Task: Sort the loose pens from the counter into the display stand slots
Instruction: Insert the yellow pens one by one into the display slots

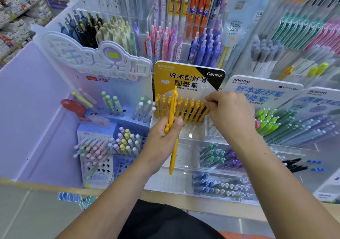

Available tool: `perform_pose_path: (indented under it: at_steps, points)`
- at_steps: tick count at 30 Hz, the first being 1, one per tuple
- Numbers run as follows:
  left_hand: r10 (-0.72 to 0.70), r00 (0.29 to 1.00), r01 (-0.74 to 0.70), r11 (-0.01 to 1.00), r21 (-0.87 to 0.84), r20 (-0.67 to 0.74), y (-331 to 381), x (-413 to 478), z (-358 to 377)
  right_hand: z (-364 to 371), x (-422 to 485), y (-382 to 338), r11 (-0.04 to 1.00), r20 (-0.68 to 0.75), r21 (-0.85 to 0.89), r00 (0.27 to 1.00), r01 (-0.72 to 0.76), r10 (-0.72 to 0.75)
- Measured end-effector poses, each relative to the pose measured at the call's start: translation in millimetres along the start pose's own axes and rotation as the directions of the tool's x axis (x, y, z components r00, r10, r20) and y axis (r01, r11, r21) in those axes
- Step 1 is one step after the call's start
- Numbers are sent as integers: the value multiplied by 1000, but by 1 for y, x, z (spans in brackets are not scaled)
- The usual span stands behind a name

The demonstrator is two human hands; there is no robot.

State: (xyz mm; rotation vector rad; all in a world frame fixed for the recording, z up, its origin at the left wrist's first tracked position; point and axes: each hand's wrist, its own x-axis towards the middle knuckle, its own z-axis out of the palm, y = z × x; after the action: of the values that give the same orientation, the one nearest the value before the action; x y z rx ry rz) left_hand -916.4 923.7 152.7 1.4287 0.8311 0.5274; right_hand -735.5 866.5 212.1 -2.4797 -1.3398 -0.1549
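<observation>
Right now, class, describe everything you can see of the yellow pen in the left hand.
The yellow pen looks like matte plastic, one colour throughout, slim, with a clip along its upper part. It stands nearly upright, top up, before the stand. The left hand grips its middle, thumb across the barrel. A yellow shaft with a tapered tip hangs below the hand; whether it is this pen or a second, I cannot tell.

Counter (211, 204) with pen displays
Yellow display stand (184, 76) at 12 o'clock; blue peg stand (127, 123) at 9 o'clock; clear trays (185, 155) at 4 o'clock.
</observation>
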Motion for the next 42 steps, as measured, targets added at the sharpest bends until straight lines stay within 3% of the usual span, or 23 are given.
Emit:
perform_pose_path:
  at_steps: [4, 8, 13, 17, 19, 20, 22, 23, 25, 28, 34, 39, 42]
  points:
    - [-32, 999, 32, 999, 11, 19, 3, -3, -1, 4, 6, 3, 996, -52, -87, 998, 27, -32]
    - [-48, 999, 48, 999, 2, 2, 1, -2, -4, 15, 3, 16, 986, -265, -63, 950, 155, -166]
    - [-9, 1000, 9, 999, -43, 0, 2, -3, -3, 26, 1, 30, 957, -298, -114, 910, 266, -288]
    - [17, 1000, -16, 997, -73, 18, 4, -1, -5, 17, -9, 23, 959, -391, -35, 879, 283, -273]
    - [51, 999, -49, 996, -76, 13, 7, -2, -7, 5, -25, 6, 953, -418, 137, 888, 272, -193]
    - [59, 998, -59, 995, -77, 5, 8, -2, -8, -1, -35, -6, 920, -347, 310, 929, 238, -124]
    - [68, 998, -69, 994, -91, -13, 11, -4, -10, -5, -51, -29, 751, 22, 660, 1000, -7, -10]
    - [66, 998, -68, 992, -106, -24, 11, -5, -11, -4, -58, -38, 649, 209, 747, 978, -147, -19]
    - [54, 998, -58, 989, -135, -37, 14, -9, -14, 3, -64, -45, 512, 368, 813, 926, -276, -84]
    - [-32, 999, 25, 980, -197, -34, 14, -14, -22, 12, -63, -50, 450, 371, 846, 921, -285, -115]
    - [12, 1000, -13, 996, -94, -8, 13, -22, -40, 36, -59, -59, 525, 306, 833, 935, -173, -178]
    - [15, 960, 10, 996, 89, -278, 1, -18, -60, 44, -50, -56, 490, 238, 847, 971, -205, -5]
    - [-8, 960, 47, 990, 134, -280, -9, -19, -71, 49, -34, -57, 576, 116, 812, 993, -94, -2]
